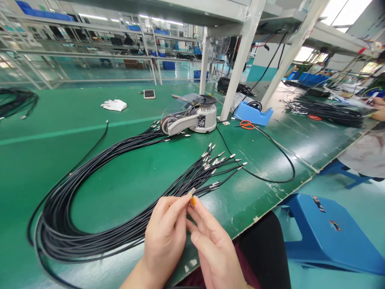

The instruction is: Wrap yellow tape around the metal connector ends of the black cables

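Cable end (192, 191) looks light and limp; we pinch it behind its metal tip, left hand (165, 237) and right hand (212, 249) fingertips closed on it.

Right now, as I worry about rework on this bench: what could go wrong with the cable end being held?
1. The cable end with its yellow piece sits only between the fingertips of the left hand and right hand; it could slip.
2. The other metal-tipped cables fan out right beside it; a tug might tangle them.
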`<state>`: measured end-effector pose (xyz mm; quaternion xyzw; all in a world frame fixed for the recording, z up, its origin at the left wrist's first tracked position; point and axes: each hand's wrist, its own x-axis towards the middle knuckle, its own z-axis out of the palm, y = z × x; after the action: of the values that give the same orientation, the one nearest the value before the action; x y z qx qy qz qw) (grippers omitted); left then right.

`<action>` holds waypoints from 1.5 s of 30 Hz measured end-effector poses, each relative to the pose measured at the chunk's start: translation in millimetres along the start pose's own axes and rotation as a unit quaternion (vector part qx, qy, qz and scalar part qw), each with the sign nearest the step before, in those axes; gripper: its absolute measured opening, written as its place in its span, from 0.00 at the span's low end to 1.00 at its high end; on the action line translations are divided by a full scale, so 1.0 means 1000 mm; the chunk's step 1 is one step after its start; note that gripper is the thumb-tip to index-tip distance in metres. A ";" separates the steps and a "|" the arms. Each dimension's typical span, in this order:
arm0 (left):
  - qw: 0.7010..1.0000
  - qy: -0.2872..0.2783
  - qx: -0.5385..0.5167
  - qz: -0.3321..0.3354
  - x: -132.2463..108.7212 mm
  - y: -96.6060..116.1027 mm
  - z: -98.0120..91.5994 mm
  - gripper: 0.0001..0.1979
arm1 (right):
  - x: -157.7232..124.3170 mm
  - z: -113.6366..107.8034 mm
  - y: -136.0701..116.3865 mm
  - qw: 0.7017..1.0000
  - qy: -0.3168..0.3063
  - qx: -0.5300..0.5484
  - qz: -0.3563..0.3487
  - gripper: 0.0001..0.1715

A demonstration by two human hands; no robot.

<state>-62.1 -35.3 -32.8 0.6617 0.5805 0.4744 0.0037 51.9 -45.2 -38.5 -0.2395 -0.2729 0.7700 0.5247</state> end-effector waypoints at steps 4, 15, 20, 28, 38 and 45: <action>1.000 0.003 0.015 0.018 0.002 0.002 0.000 0.13 | 0.001 -0.001 0.001 1.000 0.002 -0.005 0.007 0.25; 0.997 -0.010 0.077 -0.013 0.006 -0.006 0.001 0.06 | 0.004 -0.017 -0.007 0.981 0.045 -0.187 0.003 0.25; 0.995 -0.007 0.096 0.038 0.003 -0.004 0.001 0.08 | 0.021 -0.012 -0.033 0.962 0.069 -0.263 0.018 0.22; 0.994 -0.021 0.090 0.060 -0.001 -0.006 0.003 0.08 | 0.039 0.002 -0.043 0.933 0.045 -0.354 0.045 0.17; 0.992 -0.085 -0.011 -0.092 0.006 0.004 -0.005 0.05 | 0.032 -0.007 -0.035 0.901 0.062 -0.427 -0.033 0.10; 0.967 -0.136 -0.061 -0.208 0.014 0.012 -0.012 0.09 | 0.030 -0.008 -0.037 0.873 0.049 -0.480 -0.071 0.08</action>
<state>-62.8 -35.2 -11.1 0.5835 0.6690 0.4034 0.2218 72.1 -4.8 -22.5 -0.4795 -0.5994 0.4922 0.4106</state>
